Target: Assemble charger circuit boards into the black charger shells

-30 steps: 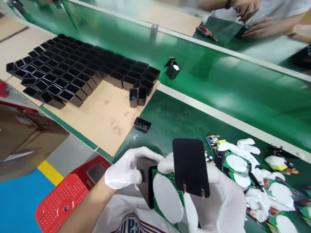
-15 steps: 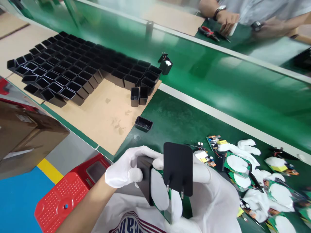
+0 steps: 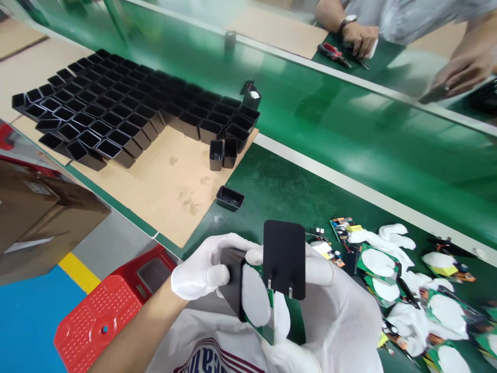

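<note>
My gloved left hand (image 3: 212, 269) is wrapped round a black plastic case (image 3: 232, 282), its open end facing right. In my gloved right hand (image 3: 330, 305) is a green circuit board (image 3: 267, 331) covered partly by a round white pad (image 3: 255, 295). The board's left edge meets the mouth of the case; how far it reaches inside is hidden. A black cover plate (image 3: 284, 256) with two metal prongs stands up by my right fingers, which sit partly behind it. Ahead of my hands, a single empty black case (image 3: 230, 198) lies on the green tabletop.
Rows of black cases (image 3: 116, 111) stand on a cardboard sheet (image 3: 171, 181) at left. Several circuit boards with white pads (image 3: 378, 261) lie at right. A green conveyor belt (image 3: 330, 119) carries a filled case (image 3: 251, 97). Beyond it are a co-worker's hand (image 3: 360, 39) and red-handled pliers (image 3: 334, 53).
The filled case on the belt has moved left. The cover plate has shifted slightly upward with my right hand. One co-worker's hand has moved right and toward the belt.
</note>
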### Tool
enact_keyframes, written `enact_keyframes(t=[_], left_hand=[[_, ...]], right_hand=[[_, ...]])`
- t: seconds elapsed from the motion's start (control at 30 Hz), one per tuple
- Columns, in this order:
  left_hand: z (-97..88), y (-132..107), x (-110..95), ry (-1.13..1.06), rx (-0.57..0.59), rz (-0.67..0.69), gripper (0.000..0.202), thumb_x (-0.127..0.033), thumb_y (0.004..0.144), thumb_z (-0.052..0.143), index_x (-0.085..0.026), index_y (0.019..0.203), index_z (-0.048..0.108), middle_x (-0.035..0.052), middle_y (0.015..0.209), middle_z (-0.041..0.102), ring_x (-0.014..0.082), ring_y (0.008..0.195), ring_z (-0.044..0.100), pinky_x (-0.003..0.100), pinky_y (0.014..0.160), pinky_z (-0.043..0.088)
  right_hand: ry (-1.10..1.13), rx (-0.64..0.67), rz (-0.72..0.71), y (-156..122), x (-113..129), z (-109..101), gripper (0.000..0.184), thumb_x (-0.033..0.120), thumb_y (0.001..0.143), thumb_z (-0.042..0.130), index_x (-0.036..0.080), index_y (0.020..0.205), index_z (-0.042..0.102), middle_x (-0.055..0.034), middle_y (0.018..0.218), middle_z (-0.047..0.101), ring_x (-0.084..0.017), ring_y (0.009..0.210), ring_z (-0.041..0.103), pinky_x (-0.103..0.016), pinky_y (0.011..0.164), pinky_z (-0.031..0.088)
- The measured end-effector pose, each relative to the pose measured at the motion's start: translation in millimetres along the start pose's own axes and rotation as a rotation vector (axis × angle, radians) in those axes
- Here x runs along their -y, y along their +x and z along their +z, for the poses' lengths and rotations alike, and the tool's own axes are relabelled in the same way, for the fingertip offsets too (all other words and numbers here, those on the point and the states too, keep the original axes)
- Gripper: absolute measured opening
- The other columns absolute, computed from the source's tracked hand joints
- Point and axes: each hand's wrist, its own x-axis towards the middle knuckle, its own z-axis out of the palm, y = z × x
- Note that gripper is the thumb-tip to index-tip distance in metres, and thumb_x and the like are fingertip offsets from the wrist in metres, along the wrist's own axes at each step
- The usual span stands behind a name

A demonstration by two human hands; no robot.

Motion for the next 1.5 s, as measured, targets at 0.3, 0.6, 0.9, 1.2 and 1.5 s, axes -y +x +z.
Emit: enact_keyframes(t=[0.3, 0.6, 0.9, 1.2, 1.5], left_hand=[[-3.4, -1, 6, -0.147, 0.022, -0.039, 0.061, -0.064, 0.074, 0.088, -0.015, 0.108, 0.072, 0.0132, 0.103, 0.074, 0.0209, 0.077, 0.070, 0.022, 0.050, 0.045], [-2.5, -2, 7, -0.142, 0.045, -0.063, 0.069, -0.075, 0.073, 0.083, -0.019, 0.112, 0.072, 0.0076, 0.082, 0.072, 0.0190, 0.059, 0.065, 0.029, 0.049, 0.049], [-10.7, -20, -28, 0.167, 0.027, 0.226, 0.079, -0.070, 0.081, 0.079, -0.022, 0.141, 0.061, 0.0081, 0.095, 0.073, 0.0268, 0.081, 0.073, 0.044, 0.079, 0.065], [-23.5, -74, -56, 0.884, -0.496, 0.458, 0.052, -0.012, 0.080, 0.085, -0.027, 0.126, 0.067, 0.0058, 0.119, 0.070, 0.0225, 0.104, 0.073, 0.037, 0.090, 0.062], [-37.6, -104, -49, 0.668, -0.500, 0.467, 0.049, -0.022, 0.081, 0.090, -0.027, 0.124, 0.067, 0.0050, 0.104, 0.068, 0.0209, 0.089, 0.068, 0.037, 0.078, 0.060]], right_hand=[[-0.102, 0.064, -0.062, 2, -5, -6, 0.066, 0.029, 0.072, 0.094, 0.038, 0.132, 0.069, -0.0059, 0.124, 0.077, -0.035, 0.116, 0.074, -0.050, 0.100, 0.061], [-0.345, 0.172, 0.000, 16, -2, 3, 0.061, 0.061, 0.076, 0.092, 0.037, 0.129, 0.076, -0.0054, 0.131, 0.077, -0.036, 0.120, 0.072, -0.052, 0.107, 0.057], [-0.319, -0.039, -0.026, 26, 0, 34, 0.068, 0.036, 0.071, 0.100, 0.039, 0.132, 0.069, -0.0044, 0.121, 0.079, -0.035, 0.114, 0.073, -0.055, 0.105, 0.056], [-0.298, 0.061, 0.126, 66, 4, 83, 0.040, 0.036, 0.085, 0.084, 0.026, 0.123, 0.071, -0.0046, 0.109, 0.078, -0.023, 0.092, 0.075, -0.040, 0.083, 0.062], [-0.423, 0.606, -0.166, 98, 8, 72, 0.031, 0.025, 0.104, 0.065, 0.030, 0.134, 0.071, -0.0051, 0.134, 0.076, -0.022, 0.125, 0.072, -0.038, 0.110, 0.057]])
